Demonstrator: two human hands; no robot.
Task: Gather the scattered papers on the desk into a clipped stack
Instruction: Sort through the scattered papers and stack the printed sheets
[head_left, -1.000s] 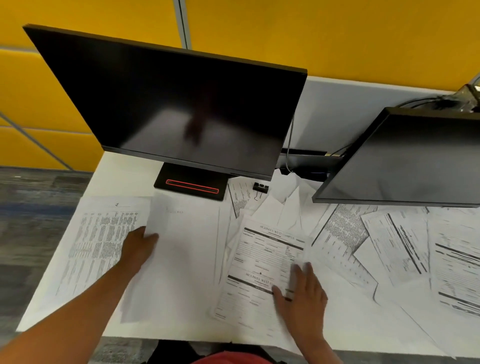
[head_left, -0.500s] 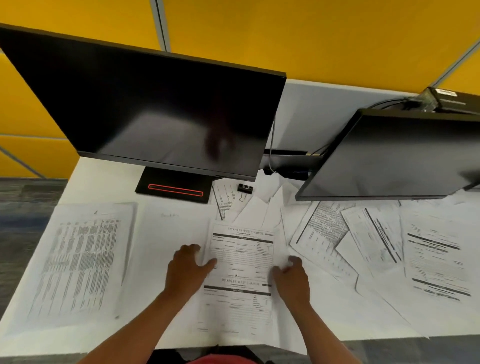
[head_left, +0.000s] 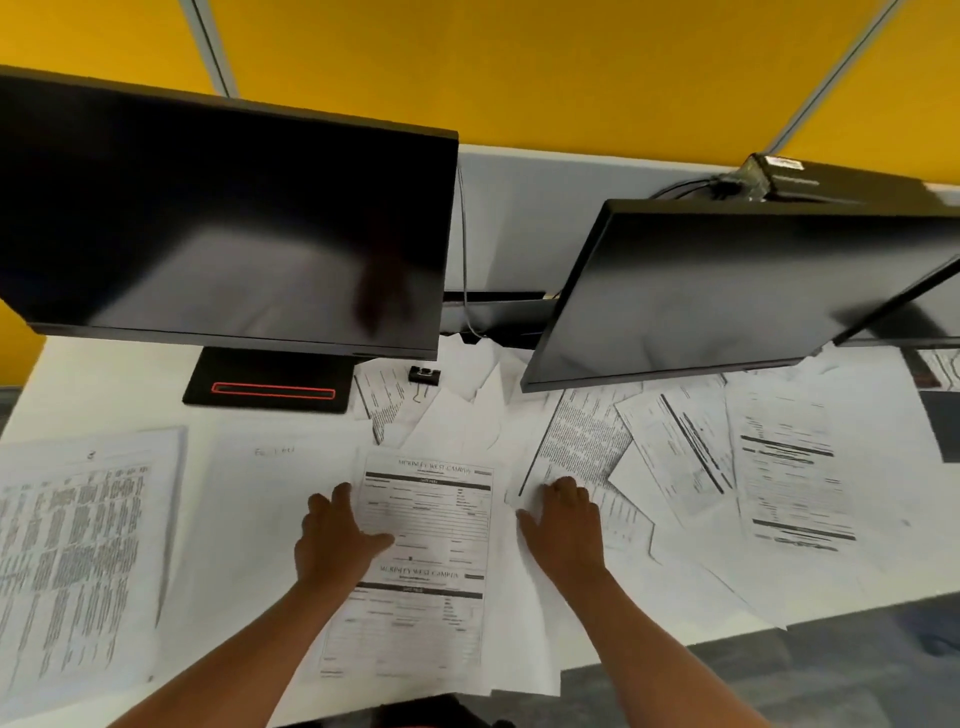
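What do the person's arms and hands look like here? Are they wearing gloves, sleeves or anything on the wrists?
Both forearms are bare up to the bottom edge of the picture: no sleeves show. The left hand and the right hand wear no gloves, and no watch, bracelet or ring can be made out, though the picture is somewhat blurred. A bit of red clothing shows at the bottom edge between the arms.

Printed papers (head_left: 675, 467) scattered flat, binder clip (head_left: 424, 374) behind
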